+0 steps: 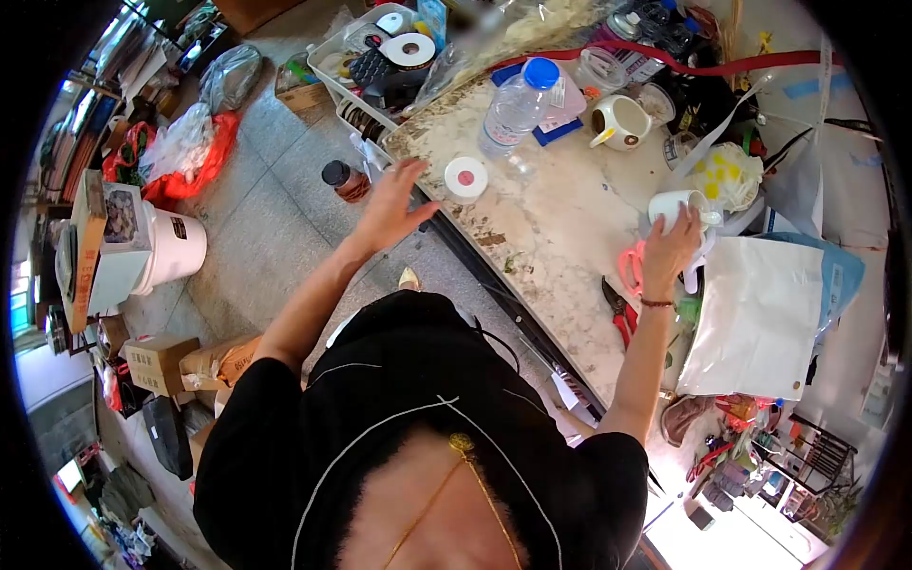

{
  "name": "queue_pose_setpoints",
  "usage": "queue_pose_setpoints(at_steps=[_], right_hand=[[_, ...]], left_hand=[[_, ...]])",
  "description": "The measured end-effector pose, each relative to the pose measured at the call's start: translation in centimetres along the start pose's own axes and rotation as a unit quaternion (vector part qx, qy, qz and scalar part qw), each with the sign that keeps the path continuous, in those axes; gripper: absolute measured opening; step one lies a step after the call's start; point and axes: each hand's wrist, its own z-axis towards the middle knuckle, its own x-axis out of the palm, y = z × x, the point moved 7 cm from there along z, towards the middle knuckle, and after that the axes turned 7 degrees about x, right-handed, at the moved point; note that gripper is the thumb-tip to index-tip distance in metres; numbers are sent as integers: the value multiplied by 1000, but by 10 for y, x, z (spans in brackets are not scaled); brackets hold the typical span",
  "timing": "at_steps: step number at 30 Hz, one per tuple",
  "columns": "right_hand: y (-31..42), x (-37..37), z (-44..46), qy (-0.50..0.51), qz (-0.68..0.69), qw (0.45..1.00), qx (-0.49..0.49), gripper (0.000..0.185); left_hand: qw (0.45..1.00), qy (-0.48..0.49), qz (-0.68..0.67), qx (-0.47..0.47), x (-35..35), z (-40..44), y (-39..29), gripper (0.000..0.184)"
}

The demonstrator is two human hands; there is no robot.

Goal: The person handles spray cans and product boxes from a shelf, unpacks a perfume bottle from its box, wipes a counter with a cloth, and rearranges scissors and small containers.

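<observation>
My left hand [391,207] hovers near the table's edge with its fingers apart and nothing in it, just left of a white round container with a pink centre [465,179]. On the right, my right hand [673,245] has its fingers on a white cup [676,206]; the fingertips lie over its near side. Pink-handled scissors [631,269] and red-handled pruning shears [619,313] lie beside my right wrist. Behind the round container stands a clear plastic bottle with a blue cap [514,116]. A white mug [622,123] stands further back.
A white plastic bag [755,313] covers the table's right part. A red strap [693,65] crosses the back. A crate of items [328,65] stands beyond the table's left corner. On the floor are a dark-lidded jar [346,180] and a pink bucket [178,249].
</observation>
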Motion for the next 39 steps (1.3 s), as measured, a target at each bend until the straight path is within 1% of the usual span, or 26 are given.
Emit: queue_pose_setpoints(at_steps=[1,2,4,5,7,8,9,11,13,14,15,17,19,20,22,23,25,26,28,29,31,33,35,37,38,39], right_hand=[[18,-3,-7,1,30,999,-27,33],[25,7,-17,36,52,997,-36,33],[43,26,-41,113,110,987,-32,30],[47,38,-56,120,121,985,-41,28],[59,47,-84,125,151,979,-53,24],[66,41,-95,137,178,973,-49,25],[71,32,-103,151,213,965,-31,25],[69,22,-115,164,215,963,-10,24],[54,12,-124,154,204,967,20,23],[46,9,-126,146,199,968,41,22],[40,7,-130,144,205,967,36,22],[18,6,-139,120,194,970,82,21],[16,4,-143,122,201,968,82,21],[15,4,-144,125,201,967,90,21],[21,5,-144,127,216,964,84,22],[25,6,-143,131,225,962,84,23],[33,8,-139,131,235,960,74,25],[37,9,-137,129,247,958,70,26],[44,8,-131,129,259,955,71,32],[46,8,-127,126,261,955,68,32],[47,9,-118,123,279,950,63,36],[50,12,-107,120,284,950,40,37],[55,15,-97,121,291,949,14,39],[64,14,-89,102,300,948,-37,39],[69,16,-88,105,305,945,-45,39],[76,22,-90,139,330,933,-43,41]], left_hand=[[999,24,32,11,9,7,-4,60],[997,48,63,23,17,14,-8,65],[996,65,65,16,30,23,-9,68],[994,85,66,8,39,28,-8,71],[994,80,64,25,53,33,-7,70],[994,90,60,12,59,34,-7,69],[993,101,57,-1,66,36,-8,68],[992,108,64,26,80,37,-27,67],[985,168,48,4,101,40,-40,66],[987,133,55,65,109,43,-49,66],[988,128,62,64,121,47,-51,66],[987,125,40,90,144,60,-69,66],[987,131,17,93,174,76,-72,67],[988,125,25,90,182,82,-75,67],[984,159,39,74,200,91,-76,70],[984,153,45,75,202,93,-76,70],[986,143,75,38,207,92,-72,71],[986,137,79,41,208,90,-72,71],[993,76,59,66,196,79,-71,70],[993,72,62,68,182,70,-75,70],[993,57,23,96,136,44,-93,67],[995,65,-4,79,96,17,-97,63],[999,10,24,44,70,-28,-72,58],[997,-40,62,4,38,-81,-51,54],[994,-62,62,-65,23,-113,-36,54],[986,-85,62,-133,7,-147,-25,53]])
